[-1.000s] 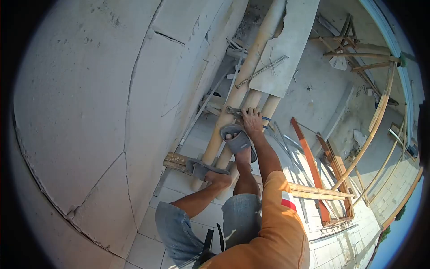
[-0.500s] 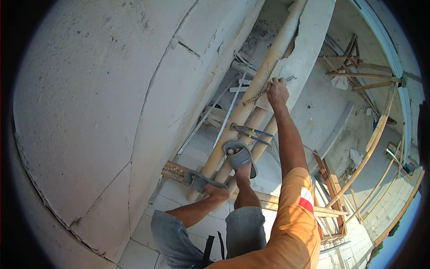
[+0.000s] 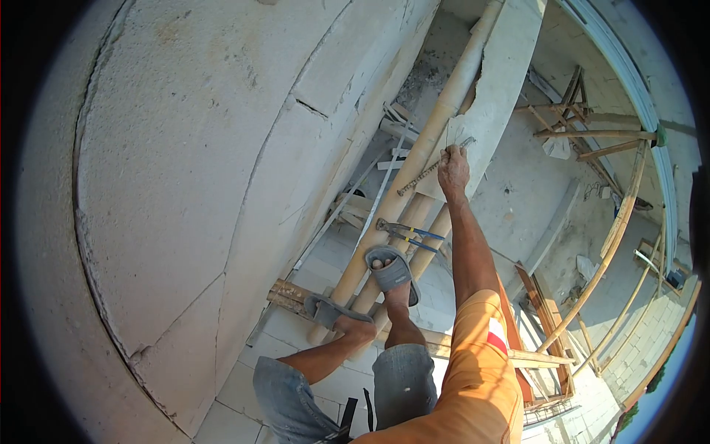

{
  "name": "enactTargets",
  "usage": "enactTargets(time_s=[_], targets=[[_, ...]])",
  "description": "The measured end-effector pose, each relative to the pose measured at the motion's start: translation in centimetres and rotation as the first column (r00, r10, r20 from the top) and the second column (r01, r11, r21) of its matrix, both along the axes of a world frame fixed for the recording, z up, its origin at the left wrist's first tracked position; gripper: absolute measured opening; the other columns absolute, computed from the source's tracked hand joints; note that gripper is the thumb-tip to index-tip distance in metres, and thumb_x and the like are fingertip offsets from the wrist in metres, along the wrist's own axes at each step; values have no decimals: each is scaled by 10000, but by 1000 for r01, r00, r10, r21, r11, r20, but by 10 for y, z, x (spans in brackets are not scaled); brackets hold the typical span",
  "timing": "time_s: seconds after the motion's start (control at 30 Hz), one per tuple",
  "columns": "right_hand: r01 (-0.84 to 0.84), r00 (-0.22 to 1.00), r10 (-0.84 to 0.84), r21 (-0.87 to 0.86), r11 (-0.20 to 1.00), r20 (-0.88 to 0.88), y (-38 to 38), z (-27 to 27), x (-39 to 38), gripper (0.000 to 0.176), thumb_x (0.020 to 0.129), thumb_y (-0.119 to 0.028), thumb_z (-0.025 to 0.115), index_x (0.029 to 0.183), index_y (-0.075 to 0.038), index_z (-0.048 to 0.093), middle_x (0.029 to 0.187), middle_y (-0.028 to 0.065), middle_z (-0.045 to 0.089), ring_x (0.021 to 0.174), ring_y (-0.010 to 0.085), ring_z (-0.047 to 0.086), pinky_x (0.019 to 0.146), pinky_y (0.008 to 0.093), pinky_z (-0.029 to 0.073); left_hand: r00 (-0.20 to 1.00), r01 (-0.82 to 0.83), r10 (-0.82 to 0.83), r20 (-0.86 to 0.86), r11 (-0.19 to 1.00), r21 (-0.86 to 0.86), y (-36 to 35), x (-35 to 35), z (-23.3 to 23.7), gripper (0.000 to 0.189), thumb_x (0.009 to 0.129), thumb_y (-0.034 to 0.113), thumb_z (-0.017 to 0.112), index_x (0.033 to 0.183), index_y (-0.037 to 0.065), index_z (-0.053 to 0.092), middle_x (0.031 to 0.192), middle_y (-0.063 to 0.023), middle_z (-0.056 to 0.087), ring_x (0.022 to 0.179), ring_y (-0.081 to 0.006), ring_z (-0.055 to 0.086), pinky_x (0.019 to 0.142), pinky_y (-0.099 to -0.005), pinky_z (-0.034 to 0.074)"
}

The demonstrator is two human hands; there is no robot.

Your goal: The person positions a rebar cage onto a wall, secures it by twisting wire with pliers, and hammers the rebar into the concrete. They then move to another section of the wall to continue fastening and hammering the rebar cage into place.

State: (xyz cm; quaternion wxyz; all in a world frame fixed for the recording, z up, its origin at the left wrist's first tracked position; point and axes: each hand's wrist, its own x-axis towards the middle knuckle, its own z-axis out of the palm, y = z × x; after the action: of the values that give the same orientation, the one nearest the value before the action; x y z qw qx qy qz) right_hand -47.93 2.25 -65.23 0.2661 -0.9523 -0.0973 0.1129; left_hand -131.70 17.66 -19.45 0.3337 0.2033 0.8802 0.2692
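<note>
My right hand (image 3: pixel 453 175) is closed around a ribbed metal rod (image 3: pixel 418 180), whose ends stick out on both sides of the fist. It is over the pale broken-edged board (image 3: pixel 492 100) lying on the bamboo poles (image 3: pixel 414 169). Below the hand, pincers (image 3: pixel 405 232) with blue and yellow handles lie across the poles. My feet in grey sandals (image 3: pixel 392 269) stand on the poles, close to the pincers. My left hand is out of view.
A rough, cracked wall (image 3: pixel 185 185) rises on the left. Far below is a concrete floor (image 3: pixel 518 192) with scattered debris. Curved bamboo poles (image 3: pixel 621 214) and a wooden frame (image 3: pixel 546 325) stand on the right. Thin white strips (image 3: pixel 386 185) slant beside the wall.
The view has shifted slightly. My right hand, still gripping the rod, appears a little lower and to the left. The pincers stay on the poles.
</note>
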Motion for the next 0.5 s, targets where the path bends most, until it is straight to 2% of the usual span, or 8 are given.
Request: enactTargets(time_s=[0.03, 0.1, 0.23, 0.3, 0.33, 0.4, 0.43, 0.5], targets=[[0, 1000, 0, 2, 1000, 6, -2, -1, -1, 140, 925, -207, 534, 941, -76, 580, 1016, 139, 557, 910, 374, 577, 739, 484, 473, 1000, 0, 0, 2, 1000, -3, -3, -1, -2, 230, 967, 356, 521, 910, 134, 500, 675, 21, 509, 475, -105, 465, 368, -228, 397], [-138, 980, 144, -52, 989, 140, -5, -2, -6, 148, 924, -217, 547, 941, -73, 575, 995, 131, 574, 936, 362, 558, 766, 476, 466, 1000, 11, -11, 6, 1000, 4, 1, 2, -6, 231, 966, 357, 521, 911, 134, 500, 676, 21, 510, 475, -105, 465, 368, -228, 398], [-63, 994, 55, 83, 995, 90, -17, -10, -4, 152, 927, -219, 547, 932, -69, 569, 965, 128, 592, 949, 358, 543, 782, 469, 463, 1000, 18, -18, 5, 1000, 4, 3, 3, -5, 232, 966, 359, 521, 913, 135, 500, 676, 21, 510, 475, -105, 466, 368, -228, 399], [-78, 992, 82, -53, 996, 91, -26, -10, -9, 146, 927, -213, 551, 945, -69, 572, 940, 128, 603, 934, 358, 546, 797, 467, 459, 1000, 19, -19, 8, 1000, 1, 2, 3, -5, 233, 965, 361, 522, 913, 135, 500, 677, 21, 510, 476, -105, 466, 368, -228, 399], [-76, 993, 81, -57, 995, 89, -33, -7, -12, 146, 927, -213, 551, 945, -69, 572, 940, 128, 603, 934, 358, 546, 797, 467, 459, 1000, 22, -22, 9, 1000, -3, 2, 3, -6, 233, 965, 361, 522, 914, 135, 501, 677, 22, 510, 476, -105, 466, 368, -228, 400], [-108, 986, 94, 97, 989, 140, -31, -2, -13, 141, 929, -210, 547, 943, -72, 571, 935, 126, 600, 938, 360, 543, 810, 469, 452, 1000, 17, -17, 12, 1000, 5, -1, 3, -4, 234, 965, 362, 522, 914, 135, 501, 677, 22, 510, 476, -105, 467, 368, -228, 400], [-113, 986, 100, 96, 989, 132, -35, -3, -15, 141, 929, -210, 547, 943, -72, 571, 935, 126, 600, 938, 360, 543, 810, 469, 452, 1000, 20, -20, 7, 1000, 6, 1, 1, -1, 234, 965, 363, 522, 915, 135, 501, 678, 22, 510, 476, -105, 467, 368, -228, 400], [-16, 1000, 17, -56, 998, 19, -45, 1, -12, 147, 931, -214, 545, 965, -76, 581, 977, 120, 603, 966, 351, 538, 822, 445, 451, 1000, 25, -25, 8, 1000, 3, 1, 0, 0, 235, 964, 364, 522, 915, 135, 501, 678, 22, 510, 476, -105, 467, 368, -228, 401]])
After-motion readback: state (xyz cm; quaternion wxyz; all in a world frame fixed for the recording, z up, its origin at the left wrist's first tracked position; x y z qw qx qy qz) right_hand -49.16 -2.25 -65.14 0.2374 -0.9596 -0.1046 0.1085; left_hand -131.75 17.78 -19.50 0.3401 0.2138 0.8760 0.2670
